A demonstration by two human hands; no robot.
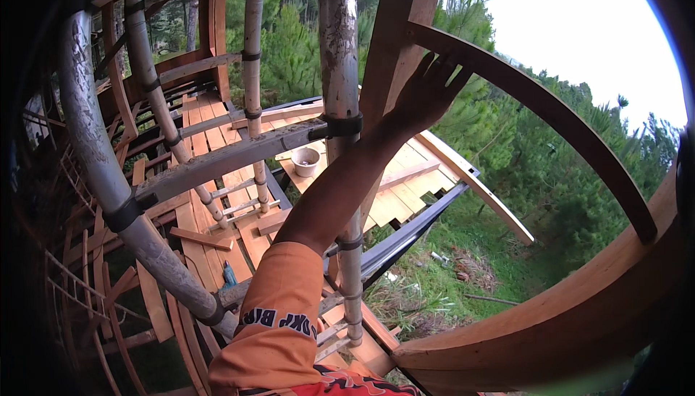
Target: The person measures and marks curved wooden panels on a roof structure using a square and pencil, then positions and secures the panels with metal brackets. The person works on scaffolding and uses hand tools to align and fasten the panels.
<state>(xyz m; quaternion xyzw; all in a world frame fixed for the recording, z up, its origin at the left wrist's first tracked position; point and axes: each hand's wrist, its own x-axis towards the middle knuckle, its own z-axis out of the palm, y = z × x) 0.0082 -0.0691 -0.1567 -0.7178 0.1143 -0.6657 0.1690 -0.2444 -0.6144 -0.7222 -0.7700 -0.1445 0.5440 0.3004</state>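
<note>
My left arm, in an orange sleeve, reaches up across the middle of the view. At its end my left hand (pixel 426 95) lies with its fingers spread against a narrow wooden board (pixel 572 122), close to where that board meets an upright wooden post (pixel 394 48). The board looks curved and runs down to the right, to a thick wooden beam (pixel 536 334). The fingertips overlap the board's dark face. My right hand is out of view.
Metal scaffold pipes (pixel 339 41) with crossbars (pixel 232 158) stand at the left and beside my arm. Below lies a plank platform (pixel 405 193) holding a whitish bucket (pixel 305 162) and a small blue object (pixel 229 274). Past the platform's dark edge, grassy ground (pixel 463 309) drops away.
</note>
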